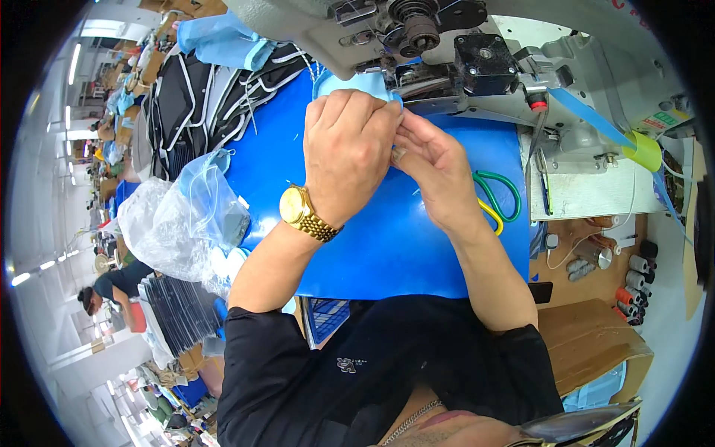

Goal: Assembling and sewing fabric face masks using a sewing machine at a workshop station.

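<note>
A light blue fabric piece lies beneath the head of a sewing machine. My left hand, with a gold watch on its wrist, is closed over the near edge of that fabric, its knuckles upward. Beside it, my right hand has its fingers and thumb drawn together, the fingertips meeting the left hand by the fabric's right edge. Whatever sits between the right fingertips is hidden. Scissors with green and yellow handles lie by my right wrist, their blades out of sight.
Black pieces with white piping are heaped at the far left, near more light blue fabric. A clear plastic bag rests on the left edge of the blue work surface. Blue tape runs to the machine. Thread spools stand right.
</note>
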The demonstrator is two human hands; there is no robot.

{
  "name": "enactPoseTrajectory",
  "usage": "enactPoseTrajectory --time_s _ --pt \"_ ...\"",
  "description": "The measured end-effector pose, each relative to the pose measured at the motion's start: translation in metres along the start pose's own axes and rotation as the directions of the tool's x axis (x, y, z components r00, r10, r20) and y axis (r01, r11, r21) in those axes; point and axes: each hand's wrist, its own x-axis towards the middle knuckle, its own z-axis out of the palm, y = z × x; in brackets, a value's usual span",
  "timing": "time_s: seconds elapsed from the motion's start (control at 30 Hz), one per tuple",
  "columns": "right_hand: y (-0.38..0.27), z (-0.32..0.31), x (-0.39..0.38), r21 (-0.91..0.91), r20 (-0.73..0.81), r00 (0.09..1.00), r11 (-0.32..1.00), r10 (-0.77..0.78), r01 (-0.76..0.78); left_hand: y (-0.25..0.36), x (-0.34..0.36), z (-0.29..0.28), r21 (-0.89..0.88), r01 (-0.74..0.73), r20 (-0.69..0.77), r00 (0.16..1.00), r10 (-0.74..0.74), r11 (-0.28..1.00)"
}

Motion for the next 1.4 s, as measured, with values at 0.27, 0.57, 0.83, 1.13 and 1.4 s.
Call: enactPoseTrajectory --time_s 0.27,0.57,0.83,1.13,1.4 --pt "-0.005 -0.002 0.001 0.038 -0.014 0.997 0.997 0.073 -0.072 -0.001 0.002 0.006 0.007 0.048 -0.033 0.998 -0.048 0.999" --pt "-0.003 -0.003 -0.001 0.032 0.034 0.997 0.997 0.068 -0.069 -0.002 -0.007 -0.011 -0.023 0.031 0.014 0.999 -0.030 0.999" --pt "-0.003 -0.009 0.003 0.102 0.038 0.996 0.991 0.085 -0.088 0.000 -0.002 0.000 0.006 0.038 -0.016 0.999 -0.038 0.999" --pt "-0.002 -0.014 0.002 0.079 0.005 0.995 0.992 0.099 -0.099 0.001 -0.001 0.004 -0.012 0.075 -0.046 0.996 -0.076 0.997" --pt "-0.018 -0.037 -0.028 -0.059 -0.033 0.989 0.988 0.144 -0.145 -0.003 -0.005 0.010 -0.130 0.044 -0.117 0.991 -0.059 0.991"
